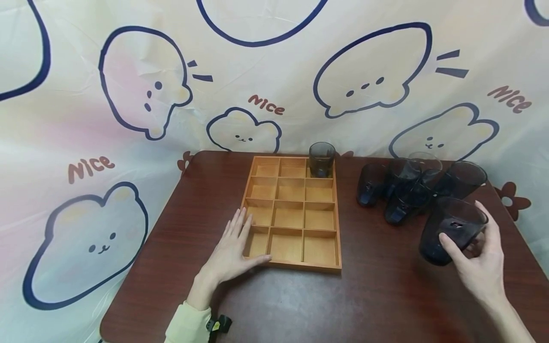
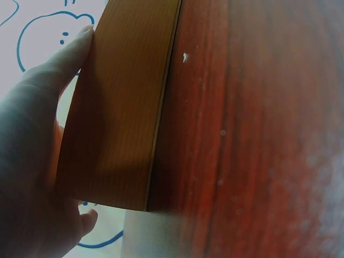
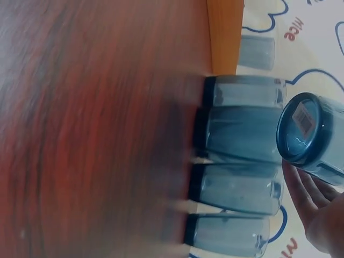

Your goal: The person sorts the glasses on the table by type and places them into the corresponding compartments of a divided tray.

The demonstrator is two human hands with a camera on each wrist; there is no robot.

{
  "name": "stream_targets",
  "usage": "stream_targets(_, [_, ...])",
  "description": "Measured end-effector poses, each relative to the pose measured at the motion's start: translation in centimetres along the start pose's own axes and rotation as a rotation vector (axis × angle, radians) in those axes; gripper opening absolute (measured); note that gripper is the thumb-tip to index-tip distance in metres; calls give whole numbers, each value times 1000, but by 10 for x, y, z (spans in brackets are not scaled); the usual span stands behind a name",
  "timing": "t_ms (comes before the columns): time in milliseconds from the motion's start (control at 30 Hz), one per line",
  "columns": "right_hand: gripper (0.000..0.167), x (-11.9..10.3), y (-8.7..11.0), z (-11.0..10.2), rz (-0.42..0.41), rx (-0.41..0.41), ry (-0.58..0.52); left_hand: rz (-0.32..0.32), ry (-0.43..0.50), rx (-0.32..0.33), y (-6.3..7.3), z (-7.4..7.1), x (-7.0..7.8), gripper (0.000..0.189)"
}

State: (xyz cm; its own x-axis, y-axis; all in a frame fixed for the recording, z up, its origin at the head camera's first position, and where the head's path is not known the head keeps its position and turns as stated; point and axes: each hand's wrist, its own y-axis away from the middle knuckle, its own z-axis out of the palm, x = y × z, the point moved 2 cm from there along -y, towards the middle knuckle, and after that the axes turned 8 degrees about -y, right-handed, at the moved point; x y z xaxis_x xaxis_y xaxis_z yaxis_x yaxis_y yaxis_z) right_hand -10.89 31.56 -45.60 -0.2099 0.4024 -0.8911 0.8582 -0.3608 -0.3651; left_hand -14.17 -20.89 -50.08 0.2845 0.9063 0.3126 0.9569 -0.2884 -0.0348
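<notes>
My right hand (image 1: 482, 262) grips a dark blue-grey drinking glass (image 1: 452, 231) above the table's right side, thumb on the near side. In the right wrist view, the held glass (image 3: 306, 129) is tilted and shows a barcode label on its base. My left hand (image 1: 227, 252) rests on the near left corner of a wooden compartment box (image 1: 286, 214), its fingers extended along the left side and the thumb at the front edge. One smoky glass (image 1: 321, 159) stands upright in the box's far right compartment.
Several similar glasses (image 1: 401, 205) stand clustered on the right of the dark brown table (image 1: 180, 205), just beyond the held one. Behind the table hangs a pale curtain (image 1: 296, 62) with cartoon outlines.
</notes>
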Motion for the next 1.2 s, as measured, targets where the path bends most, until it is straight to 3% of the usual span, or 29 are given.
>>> stream_targets(300, [99, -15, 4, 21, -28, -71, -46, 6, -5, 10, 0, 0, 0, 125])
stream_targets(533, [102, -25, 2, 42, -99, -150, -103, 1, -7, 6, 0, 0, 0, 125])
stream_targets(833, [105, -37, -4, 79, -182, -251, -90, -6, -5, -2, 1, 0, 0, 125])
stream_targets(1200, [100, -50, -21, 131, -156, -396, -99, 12, -10, 11, 0, -1, 0, 125])
